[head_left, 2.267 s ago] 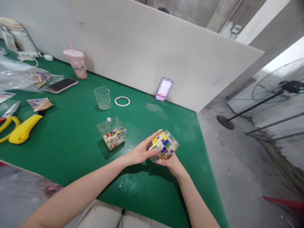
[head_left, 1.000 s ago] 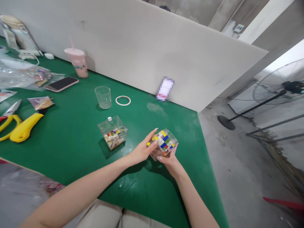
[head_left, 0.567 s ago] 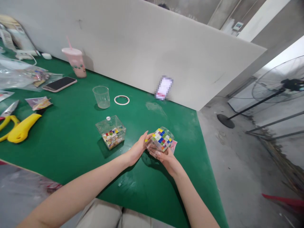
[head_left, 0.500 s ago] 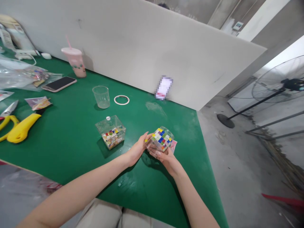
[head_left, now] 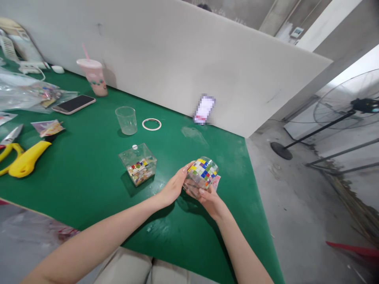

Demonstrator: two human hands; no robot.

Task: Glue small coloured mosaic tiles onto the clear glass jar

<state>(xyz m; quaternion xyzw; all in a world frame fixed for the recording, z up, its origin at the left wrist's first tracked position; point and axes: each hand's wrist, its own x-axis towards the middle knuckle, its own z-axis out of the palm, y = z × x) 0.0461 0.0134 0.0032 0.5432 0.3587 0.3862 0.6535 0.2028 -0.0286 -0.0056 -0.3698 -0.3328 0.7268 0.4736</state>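
Note:
Both my hands hold a clear plastic box (head_left: 201, 176) with a patchwork of small coloured tiles on its upper face, just above the green table (head_left: 89, 177). My left hand (head_left: 174, 185) grips its left side with the fingers curled round it. My right hand (head_left: 211, 199) cups it from below and the near side. A small pink slip (head_left: 216, 182) shows just behind the box. A second clear box (head_left: 138, 163) with loose coloured tiles inside stands on the table to the left.
A clear cup (head_left: 126, 120) and a white ring (head_left: 151, 124) lie farther back. A phone (head_left: 75, 104), pink drink cup (head_left: 95, 77), plastic bags (head_left: 26, 92) and yellow-handled tools (head_left: 23, 159) sit at the left. The table's right edge drops to the floor; a fan (head_left: 349, 110) stands there.
The tiled box has sunk slightly and been turned in my hands. My left fingers have shifted higher along its left side. The pink slip has come into sight behind it.

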